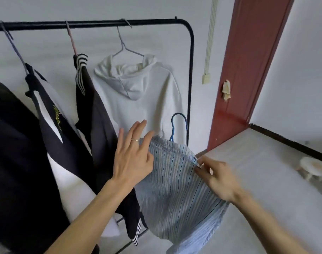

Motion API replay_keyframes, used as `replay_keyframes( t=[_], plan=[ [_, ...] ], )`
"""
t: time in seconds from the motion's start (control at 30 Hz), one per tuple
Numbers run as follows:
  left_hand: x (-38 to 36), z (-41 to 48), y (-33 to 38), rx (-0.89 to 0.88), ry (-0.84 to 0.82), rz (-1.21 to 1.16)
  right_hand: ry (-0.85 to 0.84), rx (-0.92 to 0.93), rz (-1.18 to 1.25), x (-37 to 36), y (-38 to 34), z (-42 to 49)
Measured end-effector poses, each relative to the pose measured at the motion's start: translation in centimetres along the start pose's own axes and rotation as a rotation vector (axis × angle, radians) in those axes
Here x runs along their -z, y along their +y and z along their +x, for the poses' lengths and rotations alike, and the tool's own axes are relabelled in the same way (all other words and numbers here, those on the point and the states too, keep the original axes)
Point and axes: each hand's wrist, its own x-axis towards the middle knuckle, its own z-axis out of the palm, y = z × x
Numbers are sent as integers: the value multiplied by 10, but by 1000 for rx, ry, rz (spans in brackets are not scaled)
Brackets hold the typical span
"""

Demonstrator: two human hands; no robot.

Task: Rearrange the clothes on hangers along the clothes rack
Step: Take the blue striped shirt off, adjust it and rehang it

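A black clothes rack (190, 70) stands against the white wall. A white hoodie (138, 96) hangs on it at the right on a pale hanger. Left of it hang a black garment with white stripes (94, 110), a black-and-white top (50, 116) and a black garment (13, 153). A blue striped shirt (176, 195) on a blue hanger (178, 125) is off the bar, low in front of the hoodie. My left hand (132, 154) pinches its left shoulder, other fingers spread. My right hand (215, 178) grips its right shoulder.
A dark red door frame (248, 70) rises to the right of the rack. Pale floor (266, 180) spreads to the right, with a dark skirting strip along the wall and a small white round object (314, 167) at the far right. A cord with a switch box (206, 78) hangs on the wall.
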Motion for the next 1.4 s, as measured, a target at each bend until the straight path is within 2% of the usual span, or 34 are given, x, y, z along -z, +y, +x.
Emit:
replay_keyframes(
  t=[0.17, 0.3, 0.4, 0.5, 0.57, 0.63, 0.7, 0.77, 0.83, 0.97, 1.03, 1.13, 1.23, 1.4],
  plan=[
    [-40, -6, 45, 45, -449, -257, 112, 35, -152, 38, 33, -79],
    [-57, -9, 74, 48, -511, -426, 255, -29, -365, 67, 70, -119],
    [-59, -18, 108, 25, -585, -551, 464, -212, -490, 77, 100, -139],
    [-63, -28, 151, 73, -528, -604, 667, -459, -417, 70, 112, -153],
    [-63, -36, 181, 95, -525, -583, 742, -546, -351, 60, 113, -161],
    [-62, -44, 206, 115, -532, -557, 730, -540, -279, 49, 109, -168],
    [-61, -52, 227, 138, -530, -539, 645, -557, -59, 38, 102, -172],
    [-61, -62, 251, 149, -543, -566, 547, -668, 225, 29, 97, -169],
    [-58, -74, 271, 148, -552, -609, 515, -774, 382, 21, 98, -161],
    [-60, -95, 299, 108, -568, -679, 572, -814, 334, 25, 103, -151],
    [-66, -100, 301, 93, -610, -767, 529, -821, 280, 30, 110, -153],
    [-73, -103, 293, 32, -856, -958, 448, -868, 331, 42, 126, -161],
    [-78, -95, 280, 3, -1048, -971, 395, -870, 346, 56, 137, -167],
    [-85, -59, 257, 4, -964, -827, 343, -779, 325, 78, 134, -168]
  ],
)
